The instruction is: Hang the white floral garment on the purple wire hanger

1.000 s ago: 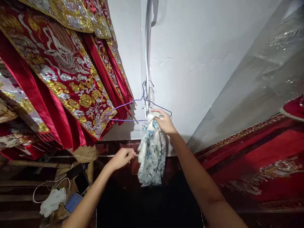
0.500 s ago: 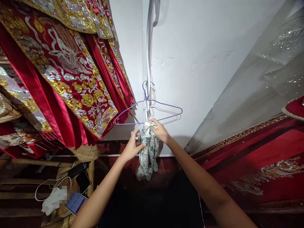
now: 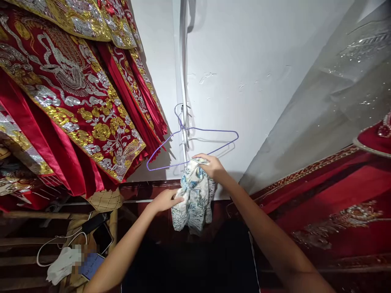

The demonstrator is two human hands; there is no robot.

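A white cloth with a blue floral print hangs from the bottom bar of a purple wire hanger, which hangs by its hook on the white wall. My right hand grips the top of the cloth at the hanger's bar. Lower down, my left hand holds the cloth's left edge and pulls it sideways.
Red garments with gold and silver embroidery hang at the left, close to the hanger. A red embroidered fabric and a clear plastic cover fill the right. Phones, a cable and a white cloth lie on a bamboo shelf at the lower left.
My left hand rose to the cloth near the hanger, then slid down along its left edge. The hanger swung and turned a little to the right.
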